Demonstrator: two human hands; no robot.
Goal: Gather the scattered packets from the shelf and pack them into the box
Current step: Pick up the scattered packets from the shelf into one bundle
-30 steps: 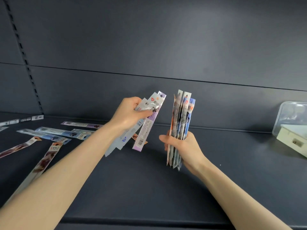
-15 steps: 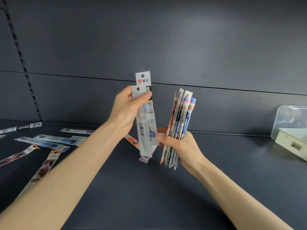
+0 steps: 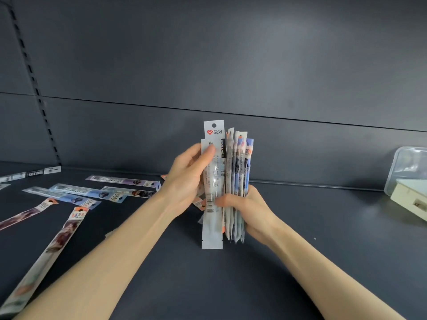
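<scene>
- Merging the two handfuls: vs. 1 s ago, when they were held apart, the white-header packet (image 3: 213, 181) now stands upright, pressed flat against the bundle (image 3: 239, 179)
- Meaning for task (judged): one stack is forming, ready for carry to the box (image 3: 410, 200) at far right; gathering not done
- Left hand (image 3: 188, 179): raised, palm toward bundle, thumb over packet face, fingers behind, i.e. pinching that packet near its upper part
- Right hand (image 3: 249, 204): curled round lower half of bundle, thumb reaching across to the new packet's barcode area
- Loose packets (image 3: 76, 195) lie scattered on shelf (image 3: 312, 227) at left, approx. eight visible, well apart from box
- Clear lid (image 3: 406, 167) leans behind box; box contents not visible
</scene>
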